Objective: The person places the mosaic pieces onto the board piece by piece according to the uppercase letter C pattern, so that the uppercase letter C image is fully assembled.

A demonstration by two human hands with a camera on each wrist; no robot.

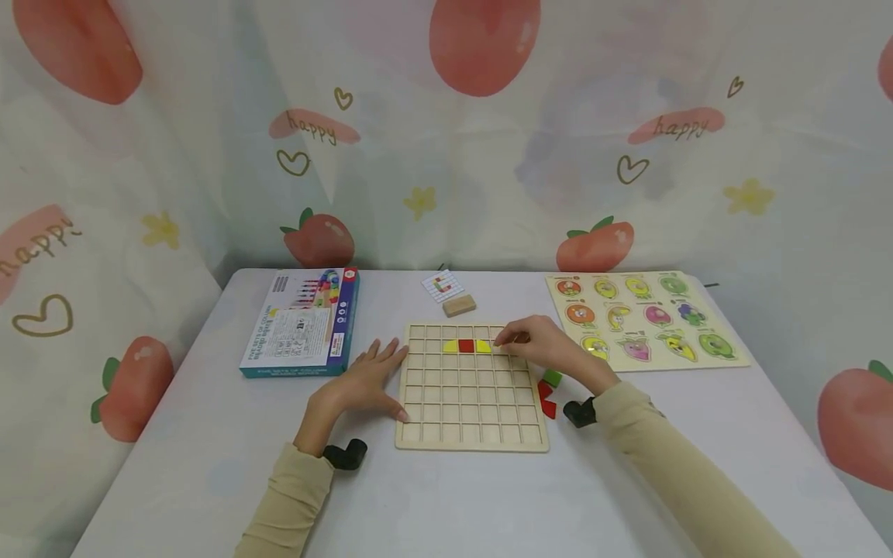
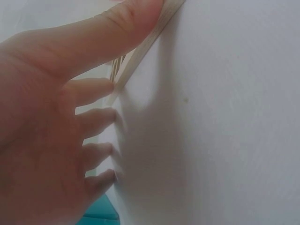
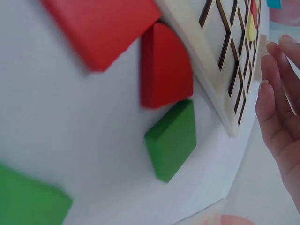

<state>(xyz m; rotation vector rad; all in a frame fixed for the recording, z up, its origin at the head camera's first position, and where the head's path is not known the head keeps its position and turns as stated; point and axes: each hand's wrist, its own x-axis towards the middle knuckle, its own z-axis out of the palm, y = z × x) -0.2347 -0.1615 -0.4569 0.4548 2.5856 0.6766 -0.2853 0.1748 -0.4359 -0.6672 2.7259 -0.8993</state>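
Note:
A wooden grid board (image 1: 474, 447) lies flat on the table. In its second row from the far side, a red square (image 1: 466, 346) sits between two yellow pieces with a rounded corner, the left one (image 1: 450, 346) and the right one (image 1: 483, 346). My left hand (image 1: 363, 384) rests at the board's left side, fingers spread, thumb on the near left edge. Over the far right part of the board is my right hand (image 1: 547, 349), fingertips right beside the right yellow piece and loosely bent. In the right wrist view nothing shows between its fingers.
Right of the board lie red blocks, one with a rounded side (image 3: 166, 65), and green blocks (image 3: 173, 138). A wooden block (image 1: 460, 305) and a pattern card (image 1: 443, 286) lie beyond it. A boxed set (image 1: 296, 325) stands left, a fruit puzzle board (image 1: 645, 318) right.

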